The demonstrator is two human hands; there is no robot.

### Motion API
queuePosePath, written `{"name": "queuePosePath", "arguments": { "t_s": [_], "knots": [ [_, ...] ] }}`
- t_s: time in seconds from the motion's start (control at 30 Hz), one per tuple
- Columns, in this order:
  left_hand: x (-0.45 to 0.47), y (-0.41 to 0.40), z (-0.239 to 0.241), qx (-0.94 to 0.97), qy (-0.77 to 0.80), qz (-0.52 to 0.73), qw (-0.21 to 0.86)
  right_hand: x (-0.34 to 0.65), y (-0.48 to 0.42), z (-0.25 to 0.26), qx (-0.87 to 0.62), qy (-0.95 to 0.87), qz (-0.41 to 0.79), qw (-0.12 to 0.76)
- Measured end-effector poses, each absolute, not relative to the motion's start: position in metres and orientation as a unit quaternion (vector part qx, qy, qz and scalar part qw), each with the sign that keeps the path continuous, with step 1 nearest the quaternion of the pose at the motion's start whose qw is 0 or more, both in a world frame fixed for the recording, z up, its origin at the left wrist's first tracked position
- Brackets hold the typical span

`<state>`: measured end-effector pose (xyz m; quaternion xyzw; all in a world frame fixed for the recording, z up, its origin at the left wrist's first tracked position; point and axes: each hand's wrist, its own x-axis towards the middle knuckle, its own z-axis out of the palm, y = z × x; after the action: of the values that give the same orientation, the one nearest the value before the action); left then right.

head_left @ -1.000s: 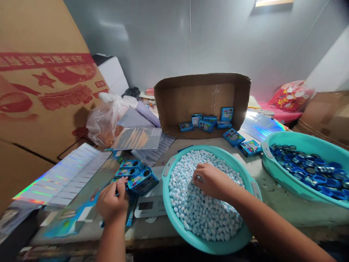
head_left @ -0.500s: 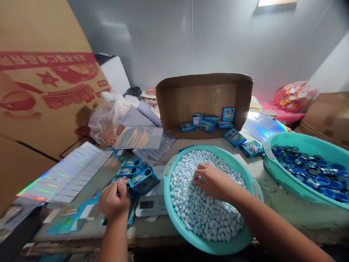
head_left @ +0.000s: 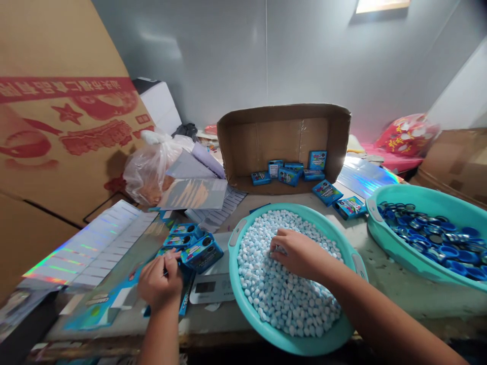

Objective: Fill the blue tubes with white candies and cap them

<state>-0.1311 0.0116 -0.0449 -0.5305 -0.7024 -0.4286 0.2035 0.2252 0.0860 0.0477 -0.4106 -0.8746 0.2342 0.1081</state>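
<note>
My right hand (head_left: 294,252) reaches into a teal basin (head_left: 243,304) full of small white and pale blue candies (head_left: 289,304). Its fingers are curled down among the candies, and what they pinch, if anything, is hidden. On the left, my left hand (head_left: 160,278) is closed, with thumb and forefinger together beside a blue candy box (head_left: 202,253). Whatever those fingers hold cannot be made out. More small blue boxes (head_left: 181,235) are piled behind that one. A white digital scale (head_left: 213,289) lies between the left hand and the basin, partly under the boxes.
An open cardboard box (head_left: 274,137) on its side holds several blue boxes, with two more (head_left: 327,192) outside it. Another teal basin (head_left: 403,268) at right contains blue-and-silver round tins. Silvery printed sheets (head_left: 95,248) and a large carton (head_left: 57,126) stand left.
Both hands stay almost in the same place and pose. The whole view has shifted very slightly.
</note>
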Motion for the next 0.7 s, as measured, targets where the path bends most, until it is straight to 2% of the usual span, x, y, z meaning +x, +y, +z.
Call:
{"name": "queuePosePath", "arguments": {
  "t_s": [0.7],
  "knots": [
    [-0.1325,0.0108,-0.0465,-0.536,-0.694,-0.446,0.182,0.2312,0.0888,0.0512,-0.418,-0.859,0.28,0.095]
  ]
}}
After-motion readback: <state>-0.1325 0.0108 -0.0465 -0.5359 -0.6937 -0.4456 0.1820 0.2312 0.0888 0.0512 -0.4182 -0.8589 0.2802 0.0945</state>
